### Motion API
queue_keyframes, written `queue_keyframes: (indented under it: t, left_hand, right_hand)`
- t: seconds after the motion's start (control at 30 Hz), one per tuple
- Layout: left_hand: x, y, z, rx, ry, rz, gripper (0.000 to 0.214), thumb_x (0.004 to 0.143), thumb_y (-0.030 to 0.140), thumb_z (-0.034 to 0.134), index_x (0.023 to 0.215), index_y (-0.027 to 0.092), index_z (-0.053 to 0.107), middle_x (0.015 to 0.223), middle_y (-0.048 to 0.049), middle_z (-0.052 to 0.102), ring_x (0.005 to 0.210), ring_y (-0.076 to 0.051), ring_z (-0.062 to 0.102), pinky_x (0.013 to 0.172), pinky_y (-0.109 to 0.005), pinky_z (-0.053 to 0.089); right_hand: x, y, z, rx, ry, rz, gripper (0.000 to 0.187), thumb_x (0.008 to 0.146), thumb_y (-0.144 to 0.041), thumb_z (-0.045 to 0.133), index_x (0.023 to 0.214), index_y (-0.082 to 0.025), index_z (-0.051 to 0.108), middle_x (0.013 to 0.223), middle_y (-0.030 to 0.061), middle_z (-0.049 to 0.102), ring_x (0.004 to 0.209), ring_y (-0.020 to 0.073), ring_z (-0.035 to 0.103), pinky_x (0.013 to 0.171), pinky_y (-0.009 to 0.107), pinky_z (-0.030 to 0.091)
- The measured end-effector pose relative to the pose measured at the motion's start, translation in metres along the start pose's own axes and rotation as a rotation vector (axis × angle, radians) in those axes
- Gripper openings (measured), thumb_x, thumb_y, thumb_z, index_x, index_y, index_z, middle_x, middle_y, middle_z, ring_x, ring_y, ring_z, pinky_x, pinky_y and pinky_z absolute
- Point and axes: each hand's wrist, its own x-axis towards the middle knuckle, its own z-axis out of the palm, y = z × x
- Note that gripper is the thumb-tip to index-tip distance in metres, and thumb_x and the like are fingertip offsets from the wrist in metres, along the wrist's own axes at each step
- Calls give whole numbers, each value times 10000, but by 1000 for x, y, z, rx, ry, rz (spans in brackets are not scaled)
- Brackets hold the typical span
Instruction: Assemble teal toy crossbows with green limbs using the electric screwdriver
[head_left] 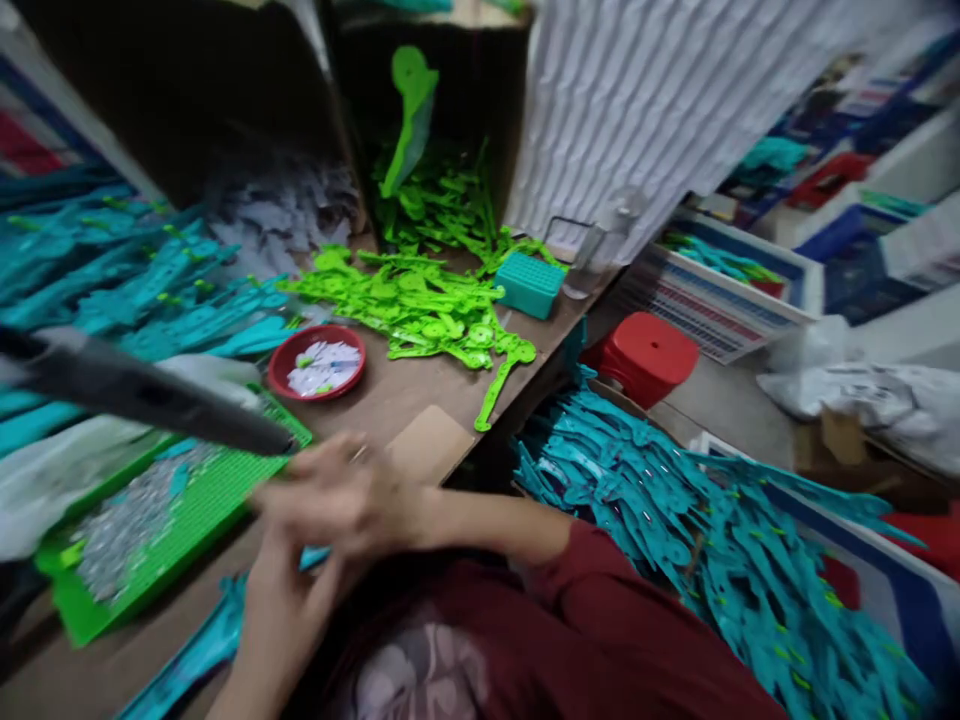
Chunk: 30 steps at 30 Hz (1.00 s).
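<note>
Teal plastic piece (206, 640) lies on the surface (405, 395) at the near edge & runs under the left hand (289, 600). The right hand (345, 495) is just above it. Both hands are blurred, so one cannot tell if the fingers are apart or clamped on the piece. Nearby: dark tool (150, 395), green tray (202, 510) w/ metal bits, red bowl (289, 355).

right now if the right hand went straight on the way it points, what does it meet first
Most likely the green tray, just ahead of the right hand; blur leaves depth unsure.
</note>
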Motion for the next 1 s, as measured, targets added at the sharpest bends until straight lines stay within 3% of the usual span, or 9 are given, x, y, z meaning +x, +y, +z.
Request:
queue_keyframes:
  t: [0.13,0.23,0.43,0.57,0.63,0.7,0.77,0.87,1.0]
  left_hand:
    - [5,-4,7,253,-153,42,655,933,535,596,1436,142,455,1348,-217,590,1225,-385,580,983,-553,498]
    - [-6,-11,7,272,-265,102,705,914,580,616,1457,165,444,1331,-186,626,1202,-364,602,1024,-570,470]
    - [-28,-5,14,373,-104,279,260,943,302,643,1173,180,658,1357,-181,628,1265,-329,585,1064,-511,469]
    - [-30,12,7,287,107,382,289,901,265,692,1175,201,629,1307,-143,653,1240,-270,607,1056,-438,499]
    - [-22,24,-2,149,306,336,364,894,295,705,1225,231,570,1284,-123,629,1166,-239,629,972,-404,556]
    - [-10,37,-12,46,465,246,434,899,271,706,1286,241,513,1262,-114,601,1114,-218,632,892,-367,589]
    - [-1,45,-19,11,466,210,421,919,170,669,1306,218,513,1203,-105,615,1092,-196,635,878,-323,590]
    - [-3,45,-21,15,354,263,347,943,64,587,1267,183,556,1098,-91,659,1069,-182,652,903,-299,584]
    - [-19,40,-21,37,466,264,488,882,75,705,1306,215,509,1057,-53,649,980,-152,657,842,-269,594]
  right_hand:
    - [-29,54,-66,297,627,595,405,998,-483,461,1054,-200,744,764,3,590,652,117,519,635,241,474]
    - [-55,79,-98,673,792,822,433,902,-562,576,927,-167,752,657,-31,526,535,72,445,507,195,403]
    - [-87,65,-110,750,663,936,418,795,-561,743,957,-178,777,666,-32,591,412,40,436,325,154,264]
    - [-53,35,-111,1062,712,558,225,860,-512,716,905,-304,790,872,-11,733,748,81,695,566,135,538]
    - [-30,10,-94,1104,598,402,242,933,-513,629,965,-337,792,1049,-9,766,979,111,721,771,178,591]
    - [-14,-17,-65,1090,320,381,374,992,-538,505,1112,-308,775,1214,30,742,1160,176,682,959,290,577]
    - [-9,-39,-33,1016,140,378,422,1015,-523,448,1243,-302,726,1370,36,672,1324,217,585,1132,394,472]
    - [-21,-56,3,886,112,377,420,1029,-505,418,1320,-345,675,1463,12,605,1435,236,473,1253,466,299]
    - [-47,-64,18,848,142,510,413,1024,-511,398,1302,-397,682,1418,5,643,1434,263,477,1261,498,281]
